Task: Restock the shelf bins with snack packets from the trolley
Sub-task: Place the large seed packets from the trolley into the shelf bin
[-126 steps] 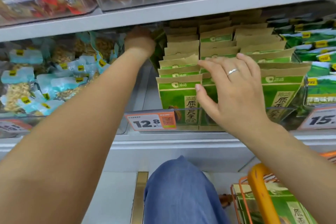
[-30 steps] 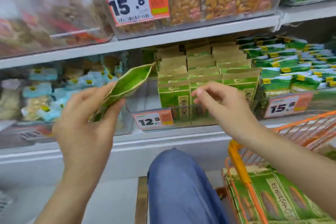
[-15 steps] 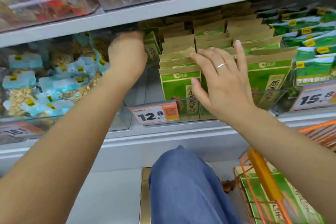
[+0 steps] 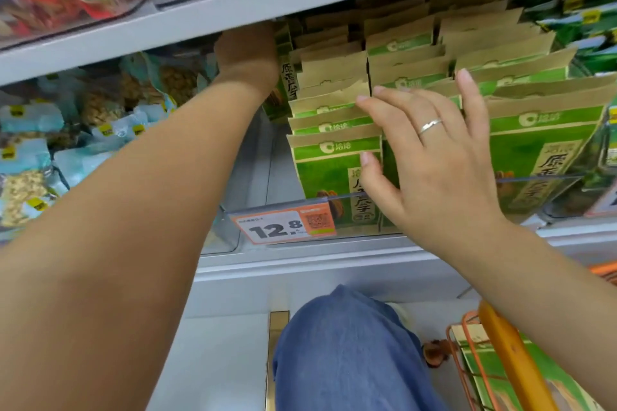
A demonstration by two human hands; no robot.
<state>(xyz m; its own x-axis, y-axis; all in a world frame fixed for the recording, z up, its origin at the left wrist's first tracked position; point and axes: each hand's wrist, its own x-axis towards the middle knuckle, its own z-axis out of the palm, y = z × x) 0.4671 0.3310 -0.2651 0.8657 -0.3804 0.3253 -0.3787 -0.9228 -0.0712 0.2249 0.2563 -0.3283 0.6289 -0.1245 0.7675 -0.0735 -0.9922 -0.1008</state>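
Rows of green-and-tan snack packets [image 4: 337, 147] stand upright in a clear shelf bin [image 4: 547, 182]. My left hand [image 4: 247, 57] reaches deep into the bin's back left corner, just under the upper shelf. It holds one green packet [image 4: 285, 80] turned edge-on beside the left row; its fingers are mostly hidden. My right hand [image 4: 434, 170] lies flat with spread fingers on the tops and fronts of the middle rows, pressing them. The orange trolley [image 4: 510, 364] at the lower right holds more green packets [image 4: 484, 367].
A 12.8 price tag [image 4: 283, 227] hangs on the bin front. A bin of pale blue nut packets [image 4: 33, 150] sits to the left, darker green packets [image 4: 594, 27] to the right. The upper shelf edge [image 4: 200, 23] is close above my left hand. My blue-clad knee [image 4: 344, 344] is below.
My left hand has carried the green packet from in front of the shelf into the bin's back left. My right hand has spread flat against the rows.
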